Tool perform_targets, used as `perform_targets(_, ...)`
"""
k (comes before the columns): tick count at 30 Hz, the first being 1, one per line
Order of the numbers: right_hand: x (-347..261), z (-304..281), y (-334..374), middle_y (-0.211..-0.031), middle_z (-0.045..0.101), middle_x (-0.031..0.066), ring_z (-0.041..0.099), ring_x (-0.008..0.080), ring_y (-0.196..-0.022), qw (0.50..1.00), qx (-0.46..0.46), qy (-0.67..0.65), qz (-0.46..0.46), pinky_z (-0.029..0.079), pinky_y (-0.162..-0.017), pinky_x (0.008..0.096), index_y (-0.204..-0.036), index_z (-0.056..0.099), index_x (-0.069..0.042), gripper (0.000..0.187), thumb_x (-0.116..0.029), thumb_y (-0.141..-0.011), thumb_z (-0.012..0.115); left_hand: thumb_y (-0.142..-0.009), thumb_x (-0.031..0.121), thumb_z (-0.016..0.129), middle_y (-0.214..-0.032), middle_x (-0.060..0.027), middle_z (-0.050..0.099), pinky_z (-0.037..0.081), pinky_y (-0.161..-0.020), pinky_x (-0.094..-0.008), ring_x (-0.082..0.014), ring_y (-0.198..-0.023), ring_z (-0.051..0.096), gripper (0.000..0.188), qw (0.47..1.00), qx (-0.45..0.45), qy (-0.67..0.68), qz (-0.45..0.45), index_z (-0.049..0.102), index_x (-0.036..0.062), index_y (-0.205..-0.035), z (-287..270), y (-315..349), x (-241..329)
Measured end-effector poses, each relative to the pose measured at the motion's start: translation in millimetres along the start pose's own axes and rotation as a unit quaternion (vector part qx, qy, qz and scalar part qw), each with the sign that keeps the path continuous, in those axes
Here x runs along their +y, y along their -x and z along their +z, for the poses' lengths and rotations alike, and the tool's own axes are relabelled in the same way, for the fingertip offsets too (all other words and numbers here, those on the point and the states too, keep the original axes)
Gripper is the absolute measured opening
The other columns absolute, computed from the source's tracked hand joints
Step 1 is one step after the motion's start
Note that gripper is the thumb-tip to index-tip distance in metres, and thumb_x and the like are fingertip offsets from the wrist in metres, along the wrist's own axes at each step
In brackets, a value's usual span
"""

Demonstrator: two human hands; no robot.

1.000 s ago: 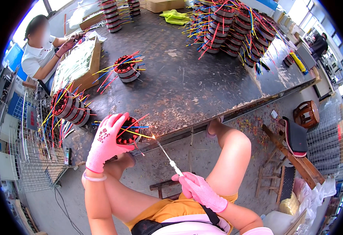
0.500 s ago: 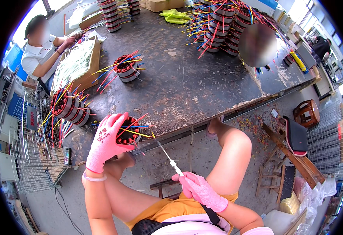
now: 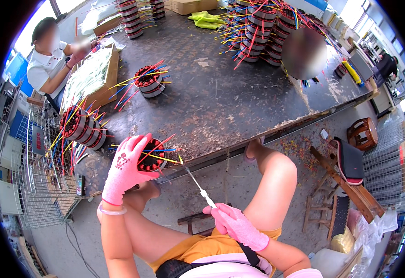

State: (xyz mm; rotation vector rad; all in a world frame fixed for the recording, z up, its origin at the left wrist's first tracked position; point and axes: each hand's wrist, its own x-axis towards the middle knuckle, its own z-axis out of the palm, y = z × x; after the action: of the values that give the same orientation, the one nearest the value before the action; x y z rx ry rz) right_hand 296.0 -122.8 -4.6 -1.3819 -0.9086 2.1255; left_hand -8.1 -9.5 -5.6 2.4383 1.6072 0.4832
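My left hand point(image 3: 127, 167), in a pink glove, grips a motor stator point(image 3: 156, 162) at the near edge of the table. The stator has a dark red-and-black winding, and red, blue and yellow lead wires stick out of it to the right. In my right hand point(image 3: 239, 225), also pink-gloved, is a thin metal rod tool with a white handle point(image 3: 205, 195). The rod points up and left; its tip lies at the end of a yellow wire point(image 3: 180, 159). Whether the tip touches the wire is too small to tell.
On the dark worn table point(image 3: 202, 106) stand a single stator point(image 3: 149, 82), a leaning row of stators point(image 3: 83, 129) and tall stator stacks point(image 3: 258, 32). A co-worker point(image 3: 49, 65) sits behind a box of white strips point(image 3: 91, 76). Wire mesh cages point(image 3: 45, 185) stand at left; a stool point(image 3: 362, 133) at right.
My hands, the stator and the tool stay almost in place, with only a slight shift of the yellow wire at the tip. The co-worker's hands have moved a little.
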Motion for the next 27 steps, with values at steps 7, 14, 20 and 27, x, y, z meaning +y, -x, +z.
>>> perform_targets(7,8.1,-1.9,-4.2,-0.060,0.044,-0.0039,0.038,0.0041,-0.051,0.999,-0.004,0.031,-0.036,0.030,-0.048,0.0224,-0.117,0.062,-0.001,0.033,-0.027,-0.103,0.046,-0.053,0.025,0.087,-0.132,-0.0180,0.052,0.037,-0.109,-0.0481,-0.0407,-0.124,0.048,0.095,1.000,-0.001,0.012,-0.001,0.049,0.0069,-0.138,-1.5,-2.2,3.2)
perform_targets(14,0.0,-0.5,0.7,-0.063,0.046,-0.0033,0.041,0.0046,-0.052,1.000,-0.003,-0.010,-0.013,0.032,-0.048,0.0226,-0.115,0.062,-0.001,0.029,-0.023,-0.103,0.047,-0.052,0.022,0.086,-0.130,-0.0192,0.054,0.039,-0.107,-0.0469,-0.0399,-0.123,0.050,0.094,1.000,0.010,-0.006,0.002,0.050,0.0054,-0.137,1.4,-1.4,1.6)
perform_targets(20,0.0,-0.1,-0.3,-0.062,0.045,-0.0028,0.041,0.0045,-0.053,1.000,-0.003,-0.013,-0.009,0.032,-0.048,0.0227,-0.115,0.062,-0.001,0.029,-0.023,-0.103,0.047,-0.052,0.022,0.086,-0.130,-0.0190,0.054,0.040,-0.107,-0.0465,-0.0397,-0.122,0.050,0.094,1.000,0.014,-0.007,0.000,0.050,0.0056,-0.138,1.7,-1.6,3.4)
perform_targets(27,-1.4,1.0,-1.2,-0.062,0.046,-0.0026,0.042,0.0046,-0.054,1.000,-0.005,-0.004,-0.015,0.032,-0.049,0.0229,-0.115,0.062,0.000,0.031,-0.023,-0.103,0.046,-0.052,0.022,0.087,-0.132,-0.0183,0.052,0.040,-0.107,-0.0461,-0.0394,-0.123,0.049,0.096,1.000,0.006,-0.009,-0.002,0.049,0.0056,-0.139,1.9,-0.4,2.3)
